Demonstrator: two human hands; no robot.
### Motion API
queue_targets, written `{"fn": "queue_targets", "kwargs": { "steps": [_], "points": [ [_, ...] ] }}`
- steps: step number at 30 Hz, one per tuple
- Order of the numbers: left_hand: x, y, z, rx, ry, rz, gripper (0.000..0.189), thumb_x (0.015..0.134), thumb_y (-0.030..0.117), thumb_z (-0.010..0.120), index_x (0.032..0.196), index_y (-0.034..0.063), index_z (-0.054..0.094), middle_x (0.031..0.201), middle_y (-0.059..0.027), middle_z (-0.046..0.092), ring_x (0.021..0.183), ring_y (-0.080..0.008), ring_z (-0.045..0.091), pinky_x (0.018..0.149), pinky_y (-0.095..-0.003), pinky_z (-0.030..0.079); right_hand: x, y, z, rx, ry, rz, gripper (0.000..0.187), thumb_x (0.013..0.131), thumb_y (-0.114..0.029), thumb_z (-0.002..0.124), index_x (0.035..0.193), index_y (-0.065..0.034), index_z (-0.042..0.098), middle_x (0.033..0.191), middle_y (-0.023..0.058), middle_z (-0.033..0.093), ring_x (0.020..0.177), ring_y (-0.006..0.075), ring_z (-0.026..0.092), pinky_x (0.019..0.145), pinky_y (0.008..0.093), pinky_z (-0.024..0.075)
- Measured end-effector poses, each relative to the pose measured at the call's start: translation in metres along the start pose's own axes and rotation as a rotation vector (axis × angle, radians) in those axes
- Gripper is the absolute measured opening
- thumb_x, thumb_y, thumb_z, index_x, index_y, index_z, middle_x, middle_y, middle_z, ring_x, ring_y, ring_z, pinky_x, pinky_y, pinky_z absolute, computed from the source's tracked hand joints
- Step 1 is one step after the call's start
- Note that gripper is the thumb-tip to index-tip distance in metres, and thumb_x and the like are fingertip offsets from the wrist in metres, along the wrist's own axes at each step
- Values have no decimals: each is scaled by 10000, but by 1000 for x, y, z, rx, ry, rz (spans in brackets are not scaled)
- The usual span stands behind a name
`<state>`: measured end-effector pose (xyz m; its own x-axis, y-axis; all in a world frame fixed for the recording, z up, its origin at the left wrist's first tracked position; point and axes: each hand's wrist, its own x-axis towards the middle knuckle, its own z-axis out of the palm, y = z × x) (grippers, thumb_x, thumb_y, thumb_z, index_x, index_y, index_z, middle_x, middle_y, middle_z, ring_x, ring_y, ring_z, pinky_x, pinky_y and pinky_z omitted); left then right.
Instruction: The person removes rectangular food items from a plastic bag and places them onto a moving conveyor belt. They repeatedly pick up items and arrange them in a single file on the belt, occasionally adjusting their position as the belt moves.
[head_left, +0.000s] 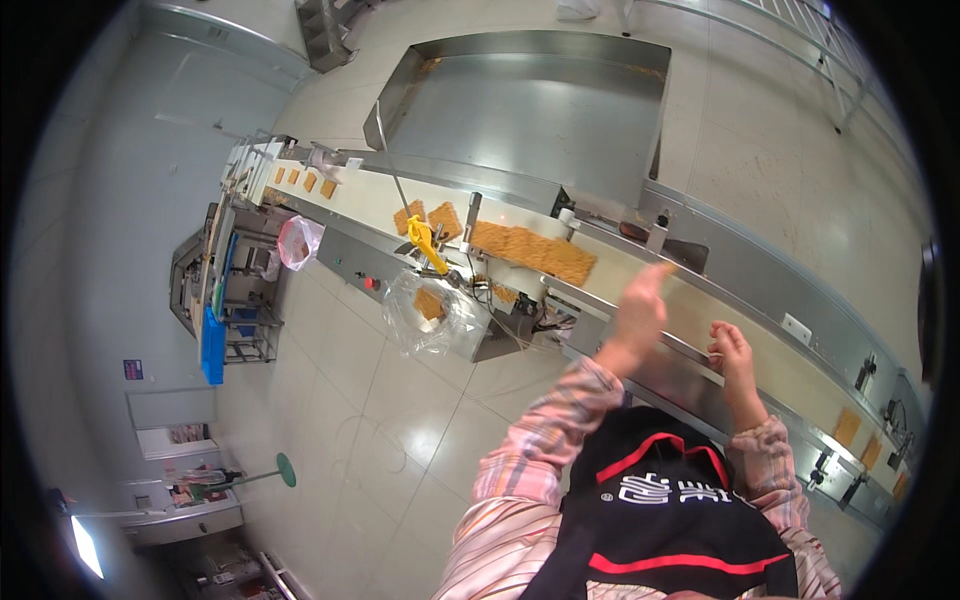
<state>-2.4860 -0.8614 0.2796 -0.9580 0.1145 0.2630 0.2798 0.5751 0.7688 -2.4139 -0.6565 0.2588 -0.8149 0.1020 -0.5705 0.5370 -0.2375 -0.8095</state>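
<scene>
Over the pale conveyor belt (690, 307), my left hand (642, 309) reaches forward, blurred, with its fingers close together. A small yellowish spot shows at its fingertips; I cannot tell whether it is a held crumb. My right hand (733, 358) hovers above the belt's near rail, its fingers loosely curled and nothing seen in them. Left of my left hand, a row of overlapping golden-brown sheets (532, 251), like biscuits or crackers, lies on the belt. A scraper (686, 253) with a dark blade rests along the far side of the conveyor.
A large steel tray (525, 112) stands beyond the belt. A yellow-handled air gun (426, 241) hangs over the line near a clear plastic bag (427, 307) holding a brown piece. Further left are a red emergency button (371, 283) and a lined bin (300, 244). More pieces (847, 427) lie far right.
</scene>
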Motion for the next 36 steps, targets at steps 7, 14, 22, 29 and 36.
{"fn": "queue_targets", "kwargs": {
  "steps": [7,14,22,29,36],
  "points": [
    [-85,78,81,-131,-241,485,426,772,29,592,1198,39,599,1275,-170,589,1212,-333,554,1026,-460,419,-18,18,-99,101,-54,-58,257,973,-248,559,1122,-40,581,959,31,660,826,87,639,662,242,517],
    [-72,33,48,137,-73,205,244,774,33,593,1008,51,659,1165,-175,630,1157,-365,566,956,-469,420,-30,67,-230,-575,651,-240,309,941,-186,598,1199,-23,555,1006,89,646,975,229,630,870,366,493],
    [-30,-57,20,759,-252,99,400,951,287,509,1332,179,568,1465,-62,474,1352,-281,420,1000,-551,326,-42,20,-171,-1157,570,-643,275,887,-271,605,1093,-91,629,1140,94,602,1076,307,536,896,441,418],
    [-70,4,106,512,-260,212,362,844,153,574,1193,63,614,1356,-130,560,1241,-324,517,1010,-500,362,5,29,-86,-1475,586,-381,574,781,-472,717,1127,-32,588,1163,132,554,1101,307,526,901,468,423],
    [-66,34,158,384,-132,248,368,788,62,573,1152,56,627,1307,-132,585,1206,-317,543,997,-483,353,26,25,-227,-415,128,-362,289,830,-25,602,1119,-28,617,1037,140,662,979,291,656,816,381,518]
  ]
}}
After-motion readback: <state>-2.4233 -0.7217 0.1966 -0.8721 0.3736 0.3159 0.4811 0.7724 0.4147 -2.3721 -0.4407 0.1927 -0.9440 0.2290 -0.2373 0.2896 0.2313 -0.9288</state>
